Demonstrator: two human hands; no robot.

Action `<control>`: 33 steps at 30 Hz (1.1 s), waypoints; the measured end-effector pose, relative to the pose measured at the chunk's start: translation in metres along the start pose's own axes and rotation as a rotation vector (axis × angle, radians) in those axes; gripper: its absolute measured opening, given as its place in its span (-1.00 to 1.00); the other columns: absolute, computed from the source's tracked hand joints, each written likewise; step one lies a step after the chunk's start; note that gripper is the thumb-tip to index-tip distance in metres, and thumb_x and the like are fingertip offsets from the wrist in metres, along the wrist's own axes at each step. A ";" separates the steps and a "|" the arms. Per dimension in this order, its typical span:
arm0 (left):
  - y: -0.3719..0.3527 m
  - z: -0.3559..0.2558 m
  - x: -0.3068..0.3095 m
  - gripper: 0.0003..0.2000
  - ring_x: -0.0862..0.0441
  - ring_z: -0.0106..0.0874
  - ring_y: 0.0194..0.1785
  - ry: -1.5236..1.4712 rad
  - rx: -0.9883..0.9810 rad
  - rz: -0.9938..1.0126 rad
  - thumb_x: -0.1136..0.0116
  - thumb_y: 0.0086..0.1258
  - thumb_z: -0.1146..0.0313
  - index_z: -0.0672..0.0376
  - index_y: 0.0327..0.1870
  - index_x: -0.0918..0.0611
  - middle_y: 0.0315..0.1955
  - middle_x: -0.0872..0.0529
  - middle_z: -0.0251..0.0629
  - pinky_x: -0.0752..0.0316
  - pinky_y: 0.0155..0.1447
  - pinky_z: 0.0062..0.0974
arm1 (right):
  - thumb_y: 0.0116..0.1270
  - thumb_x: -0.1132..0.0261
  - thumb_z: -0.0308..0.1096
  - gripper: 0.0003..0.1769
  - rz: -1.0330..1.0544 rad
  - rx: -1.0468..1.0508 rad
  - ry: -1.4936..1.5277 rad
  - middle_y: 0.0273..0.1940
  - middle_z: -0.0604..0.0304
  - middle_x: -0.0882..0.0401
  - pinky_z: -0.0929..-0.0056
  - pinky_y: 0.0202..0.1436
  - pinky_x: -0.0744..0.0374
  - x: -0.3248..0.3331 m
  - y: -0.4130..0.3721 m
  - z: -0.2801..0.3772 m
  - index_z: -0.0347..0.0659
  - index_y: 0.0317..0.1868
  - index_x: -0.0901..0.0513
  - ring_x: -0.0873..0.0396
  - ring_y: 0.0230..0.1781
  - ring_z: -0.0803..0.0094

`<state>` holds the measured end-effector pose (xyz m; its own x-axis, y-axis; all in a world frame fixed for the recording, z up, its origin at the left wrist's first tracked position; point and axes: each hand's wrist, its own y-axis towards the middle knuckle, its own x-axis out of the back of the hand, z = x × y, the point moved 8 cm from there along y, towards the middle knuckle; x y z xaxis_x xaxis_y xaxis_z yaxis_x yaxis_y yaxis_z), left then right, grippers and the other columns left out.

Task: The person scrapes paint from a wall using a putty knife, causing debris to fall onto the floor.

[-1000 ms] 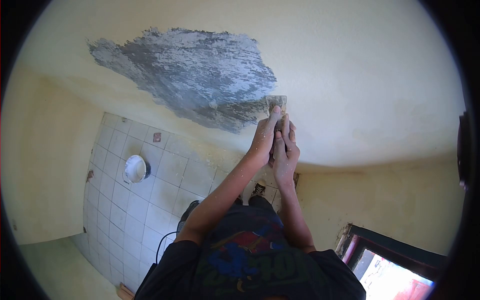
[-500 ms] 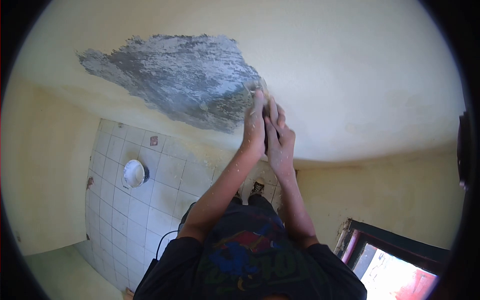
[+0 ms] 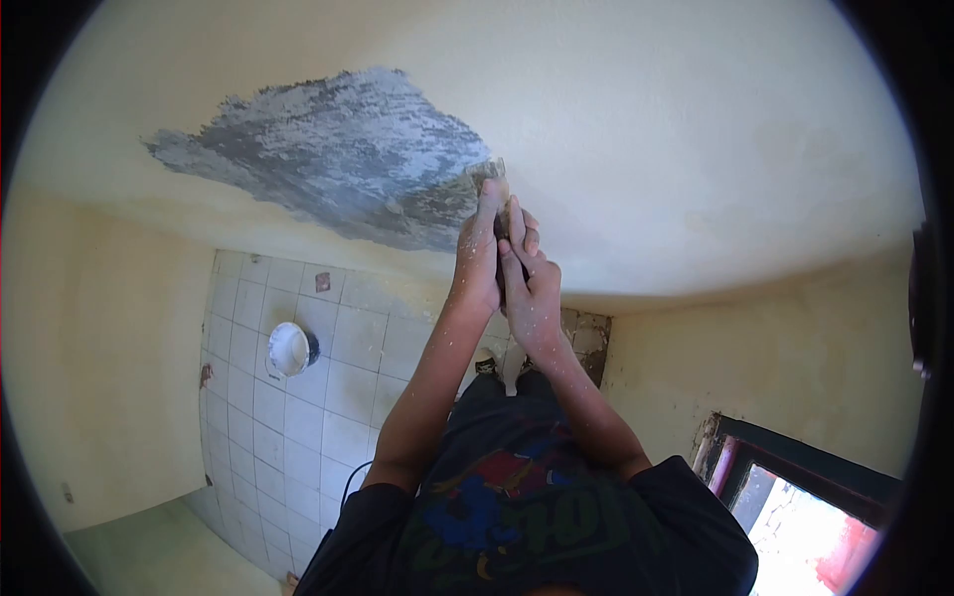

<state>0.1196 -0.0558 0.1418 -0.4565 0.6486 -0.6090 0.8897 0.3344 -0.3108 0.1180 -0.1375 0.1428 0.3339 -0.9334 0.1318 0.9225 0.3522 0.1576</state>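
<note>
With both hands I hold a scraper (image 3: pixel 490 171) against the wall, its blade at the right edge of a rough grey patch (image 3: pixel 338 159). My left hand (image 3: pixel 477 253) is closed on the tool from the left, thumb up near the blade. Lower and to the right, my right hand (image 3: pixel 534 283) is wrapped on the handle, its fingers pointing up. The dark handle shows only partly between the palms. Light flecks dot both hands and forearms.
Cream wall (image 3: pixel 676 169) surrounds the patch. On the white tiled floor (image 3: pixel 348 387) stands a bucket (image 3: pixel 289 349) with whitish insides. A dark-framed opening (image 3: pixel 805 462) is at the lower right. My shoes (image 3: pixel 486 366) are below my hands.
The view has shifted, so the bucket and floor sit further right. Both hands, still on the scraper, appear slightly further left in view, with the blade still by the patch's right edge.
</note>
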 end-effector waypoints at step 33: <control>0.006 0.001 -0.008 -0.53 -0.43 -0.48 -0.61 -0.052 -0.143 -0.025 0.07 0.45 -0.22 0.08 -0.28 -0.47 -0.56 -0.50 -0.32 -0.48 -0.43 -0.42 | 0.39 -0.16 -0.52 -0.86 0.113 0.199 -0.045 -0.48 -0.20 -0.50 0.19 -0.42 -0.46 0.012 0.015 0.009 -0.40 -0.13 -0.60 -0.52 -0.54 0.01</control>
<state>0.1285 -0.0598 0.1439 -0.4742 0.6041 -0.6404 0.8672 0.4459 -0.2215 0.1342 -0.1428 0.1559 0.4201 -0.8847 0.2021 0.8217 0.4654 0.3291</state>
